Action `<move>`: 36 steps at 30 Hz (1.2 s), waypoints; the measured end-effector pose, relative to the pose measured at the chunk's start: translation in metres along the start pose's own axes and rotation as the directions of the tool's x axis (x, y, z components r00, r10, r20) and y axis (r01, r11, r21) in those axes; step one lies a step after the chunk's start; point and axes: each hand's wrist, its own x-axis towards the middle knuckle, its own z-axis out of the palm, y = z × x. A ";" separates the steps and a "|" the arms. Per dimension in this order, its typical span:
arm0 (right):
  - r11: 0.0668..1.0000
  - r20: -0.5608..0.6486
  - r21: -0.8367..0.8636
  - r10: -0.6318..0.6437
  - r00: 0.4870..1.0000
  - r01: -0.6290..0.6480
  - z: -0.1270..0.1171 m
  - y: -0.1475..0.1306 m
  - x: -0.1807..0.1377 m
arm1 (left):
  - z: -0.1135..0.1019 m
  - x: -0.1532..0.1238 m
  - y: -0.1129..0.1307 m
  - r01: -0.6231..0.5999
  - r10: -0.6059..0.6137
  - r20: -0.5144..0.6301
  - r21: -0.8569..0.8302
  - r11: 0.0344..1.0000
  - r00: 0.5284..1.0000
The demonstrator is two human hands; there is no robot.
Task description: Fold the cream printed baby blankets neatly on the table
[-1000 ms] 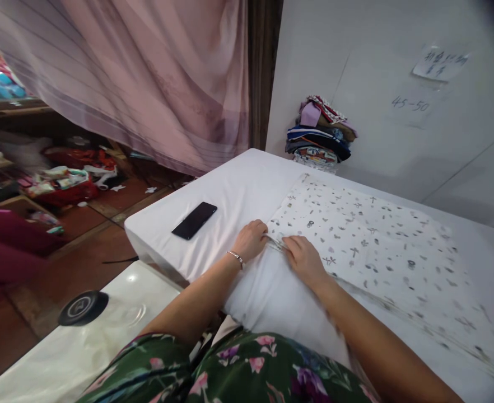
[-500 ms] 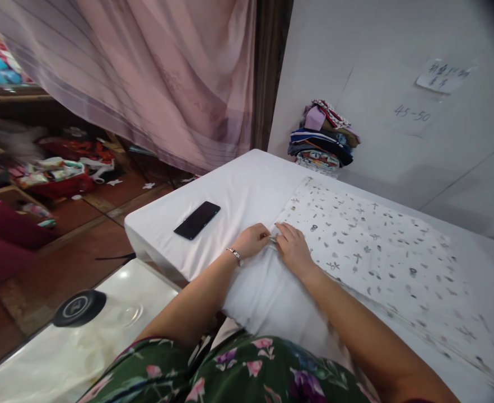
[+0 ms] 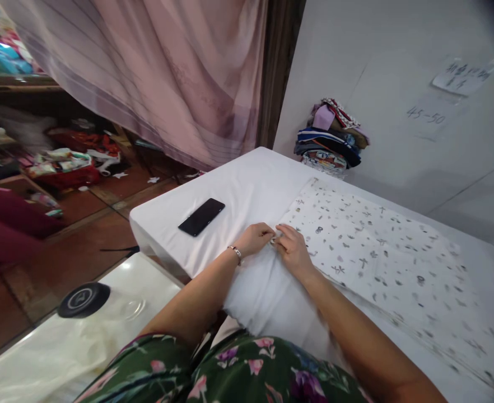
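Note:
At the near edge of a table draped in white cloth (image 3: 247,184), my two hands meet with their fingertips close together. My left hand (image 3: 255,238), with a bracelet at the wrist, is closed in a pinch on the white cloth. Just beside it my right hand (image 3: 291,246) also pinches the white cloth, its index finger bent over. A small pale bit shows between the fingertips; its exact form cannot be made out. Folded white fabric with a small grey-brown print (image 3: 381,263) lies flat directly right of my right hand. White cloth hangs below both hands towards my lap.
A black phone (image 3: 201,216) lies left of my hands. Against the wall stands a stack of folded clothes (image 3: 331,137). A lower glossy table (image 3: 146,274) at left bears a black round lid-like object (image 3: 84,299). Pink curtain (image 3: 180,78) hangs behind.
The view has shifted slightly, so the surroundings appear a little further right. My hands stay pinched together at the same place, with only small finger movement.

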 end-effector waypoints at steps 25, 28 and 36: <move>0.955 0.166 -0.295 0.085 0.982 -0.033 -0.023 -0.001 -0.028 | 0.002 -0.009 0.011 -0.079 0.088 -0.010 0.342 0.936 0.996; 0.951 0.195 -0.309 0.092 0.976 -0.028 -0.025 -0.002 -0.030 | 0.001 -0.009 0.010 -0.116 0.120 0.013 0.386 0.915 0.993; 0.936 0.257 -0.342 0.175 0.950 -0.080 -0.089 0.018 -0.085 | -0.001 -0.003 0.003 -0.104 0.096 0.041 0.327 0.939 0.995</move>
